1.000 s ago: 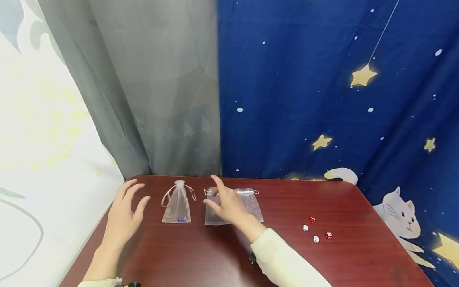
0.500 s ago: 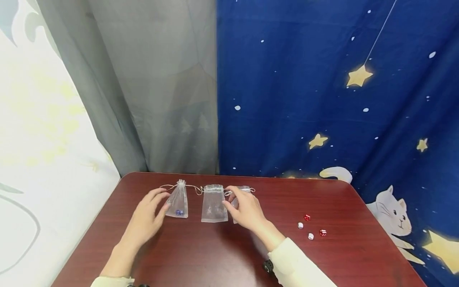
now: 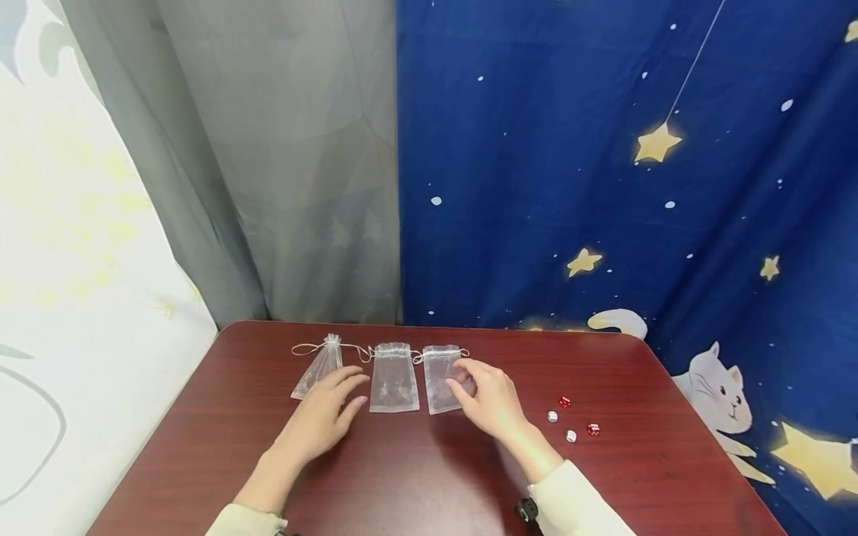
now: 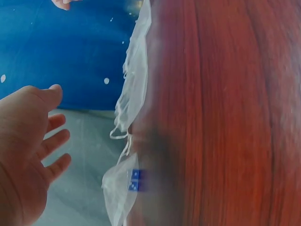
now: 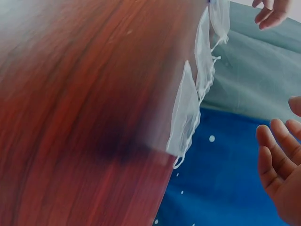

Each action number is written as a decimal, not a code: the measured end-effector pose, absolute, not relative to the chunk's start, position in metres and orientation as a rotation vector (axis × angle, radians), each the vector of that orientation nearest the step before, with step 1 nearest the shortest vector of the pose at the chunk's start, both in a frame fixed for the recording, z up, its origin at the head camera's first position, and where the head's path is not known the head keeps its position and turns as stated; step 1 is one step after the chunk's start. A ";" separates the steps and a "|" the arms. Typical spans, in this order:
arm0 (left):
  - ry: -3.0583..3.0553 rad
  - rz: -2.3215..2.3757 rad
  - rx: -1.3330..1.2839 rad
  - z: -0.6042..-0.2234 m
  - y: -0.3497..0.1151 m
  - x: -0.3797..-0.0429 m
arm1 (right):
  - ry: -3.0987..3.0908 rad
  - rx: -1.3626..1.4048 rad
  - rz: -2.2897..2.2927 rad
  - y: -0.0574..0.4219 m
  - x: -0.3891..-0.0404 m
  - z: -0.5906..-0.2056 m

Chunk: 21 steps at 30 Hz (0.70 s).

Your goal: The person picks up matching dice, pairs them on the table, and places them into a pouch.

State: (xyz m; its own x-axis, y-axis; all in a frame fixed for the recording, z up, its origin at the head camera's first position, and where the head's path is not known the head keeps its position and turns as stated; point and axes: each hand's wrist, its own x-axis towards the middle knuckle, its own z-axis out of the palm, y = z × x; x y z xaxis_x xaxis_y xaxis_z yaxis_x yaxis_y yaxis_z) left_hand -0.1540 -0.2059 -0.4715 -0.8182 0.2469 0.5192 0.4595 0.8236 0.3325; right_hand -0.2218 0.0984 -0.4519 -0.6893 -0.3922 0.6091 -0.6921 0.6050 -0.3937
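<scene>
Three sheer white drawstring pouches lie in a row at the back of the table. The left pouch [image 3: 322,368] is cinched at its neck, and blue dice [image 4: 134,180] show inside it in the left wrist view. Flat beside it are the middle pouch [image 3: 394,380] and the right pouch [image 3: 440,380]. My left hand [image 3: 322,417] hovers over the lower part of the left pouch, fingers relaxed and holding nothing. Above the right pouch's right side my right hand [image 3: 492,398] hangs with loosely bent fingers, also holding nothing.
On the right of the reddish-brown table [image 3: 415,476] lie two red dice, one a red die [image 3: 593,429], and two white dice, one a white die [image 3: 571,436]. Behind the table's back edge hang a grey curtain [image 3: 315,186] and a blue star-patterned curtain [image 3: 523,186].
My left hand has moved right, from beside the left pouch to over it. The right hand has shifted right, uncovering the middle pouch and most of the right one. The view has shifted slightly.
</scene>
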 end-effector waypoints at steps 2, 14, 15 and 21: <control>-2.573 -0.622 -0.516 -0.473 -0.200 -0.154 | -2.361 0.832 0.858 0.105 -0.221 -0.453; -2.779 -0.640 -0.572 -0.491 -0.176 -0.149 | -2.381 0.700 0.858 0.142 -0.219 -0.456; -2.782 -0.634 -0.575 -0.492 -0.174 -0.149 | -2.386 0.695 0.862 0.145 -0.219 -0.456; -2.815 -0.636 -0.582 -0.493 -0.167 -0.145 | -2.392 0.667 0.872 0.160 -0.217 -0.459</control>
